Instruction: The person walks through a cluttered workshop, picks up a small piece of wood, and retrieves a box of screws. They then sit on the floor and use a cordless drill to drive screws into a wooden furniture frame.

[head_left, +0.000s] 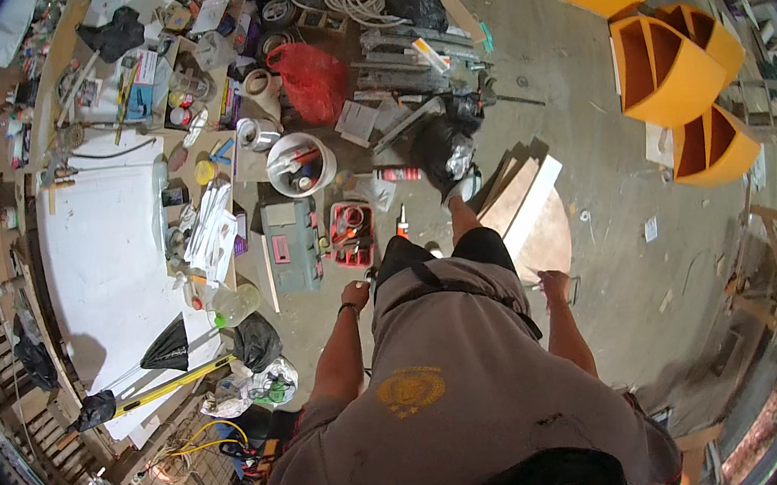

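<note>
My left hand (pixel 354 293) hangs beside my left thigh with its fingers curled. A small dark item shows at its fingertips, too small to name. My right hand (pixel 556 287) is low by my right thigh, closed, with thin bits showing on either side of it that I cannot make out. Just beyond the right hand lies a pale round board (pixel 548 237) on the floor, with a long white board (pixel 531 205) across it. Ahead of my left hand are a red tray of tools (pixel 352 234) and an orange-and-white tube (pixel 402 222).
A grey toolbox (pixel 292 245), a white bucket (pixel 301 165) and a red plastic bag (pixel 309 83) stand ahead on the left. A cluttered white worktable (pixel 103 248) fills the left side. Yellow curved shelf units (pixel 668 68) stand at the far right. A black bag (pixel 443 150) lies ahead.
</note>
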Demonstrator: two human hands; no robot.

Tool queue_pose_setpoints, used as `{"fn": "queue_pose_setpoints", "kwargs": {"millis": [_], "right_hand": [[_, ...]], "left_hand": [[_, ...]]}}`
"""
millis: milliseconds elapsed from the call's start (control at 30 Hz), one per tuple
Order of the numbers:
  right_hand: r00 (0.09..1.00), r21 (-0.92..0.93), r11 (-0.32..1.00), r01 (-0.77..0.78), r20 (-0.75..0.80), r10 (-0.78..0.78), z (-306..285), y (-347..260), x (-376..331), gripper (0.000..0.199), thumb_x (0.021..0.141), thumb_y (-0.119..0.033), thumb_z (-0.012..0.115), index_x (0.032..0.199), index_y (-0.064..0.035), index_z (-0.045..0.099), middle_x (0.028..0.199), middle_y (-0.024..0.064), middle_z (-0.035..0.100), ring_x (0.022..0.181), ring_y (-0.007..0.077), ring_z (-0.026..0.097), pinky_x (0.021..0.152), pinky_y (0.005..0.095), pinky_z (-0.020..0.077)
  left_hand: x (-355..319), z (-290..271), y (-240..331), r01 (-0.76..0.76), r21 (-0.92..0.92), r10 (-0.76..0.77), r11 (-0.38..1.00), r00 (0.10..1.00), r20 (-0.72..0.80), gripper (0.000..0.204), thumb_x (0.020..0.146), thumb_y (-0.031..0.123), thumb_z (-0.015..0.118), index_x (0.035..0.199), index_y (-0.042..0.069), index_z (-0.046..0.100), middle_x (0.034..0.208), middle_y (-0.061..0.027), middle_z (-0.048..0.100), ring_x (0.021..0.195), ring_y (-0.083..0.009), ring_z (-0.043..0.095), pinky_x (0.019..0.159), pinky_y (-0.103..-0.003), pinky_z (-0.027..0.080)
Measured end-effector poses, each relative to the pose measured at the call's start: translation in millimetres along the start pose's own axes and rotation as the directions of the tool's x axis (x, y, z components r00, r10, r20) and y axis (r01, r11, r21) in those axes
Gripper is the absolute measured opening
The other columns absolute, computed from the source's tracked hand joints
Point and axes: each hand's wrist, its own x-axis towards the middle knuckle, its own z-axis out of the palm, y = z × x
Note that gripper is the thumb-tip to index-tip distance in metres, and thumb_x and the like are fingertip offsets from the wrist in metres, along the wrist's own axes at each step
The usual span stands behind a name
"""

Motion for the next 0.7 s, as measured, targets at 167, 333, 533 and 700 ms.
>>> {"fn": "queue_pose_setpoints", "kwargs": {"millis": [167,333,533,700], "right_hand": [[0.901,-0.093,0.925,0.368,-0.209,-0.379,-98,-141,87,0.043,0.065,-0.019,0.083,0.1,0.0015,0.069,0.077,0.0095,0.067,0.064,0.0167,0.061,0.061,0.0338,0.0495],[0.845,-0.201,0.881,0.428,-0.258,-0.469,-184,-250,168,0.047,0.062,-0.015,0.083,0.104,-0.0024,0.069,0.071,0.0076,0.063,0.065,0.016,0.058,0.063,0.0332,0.0483],[0.854,-0.011,0.888,0.461,-0.266,-0.447,-187,-309,232,0.046,0.066,-0.007,0.077,0.111,-0.0053,0.067,0.071,0.0047,0.06,0.058,0.0138,0.055,0.054,0.0293,0.0456],[0.936,0.269,0.897,0.351,-0.122,-0.33,-150,-318,271,0.035,0.075,-0.007,0.07,0.11,-0.0011,0.065,0.079,0.0069,0.064,0.064,0.0151,0.06,0.056,0.0287,0.05]], "left_hand": [[93,24,135,-0.256,0.452,0.353,0.854,0.925,-0.143,0.045,0.089,0.042,0.05,0.106,0.002,0.065,0.101,-0.0223,0.067,0.101,-0.0389,0.062,0.085,-0.047,0.049],[53,-1,416,-0.456,-0.312,0.403,0.834,0.888,-0.221,0.038,0.091,0.034,0.058,0.11,0.002,0.062,0.095,-0.0159,0.069,0.089,-0.0287,0.067,0.076,-0.037,0.052],[71,7,556,-0.548,0.01,0.544,0.837,0.829,-0.128,0.042,0.089,0.037,0.057,0.109,0.002,0.064,0.102,-0.0153,0.068,0.095,-0.0297,0.065,0.084,-0.041,0.05],[177,23,536,-0.437,0.38,0.441,0.816,0.894,0.08,0.044,0.086,0.036,0.05,0.103,-0.001,0.067,0.11,-0.0215,0.065,0.102,-0.0403,0.06,0.09,-0.049,0.046]]}}
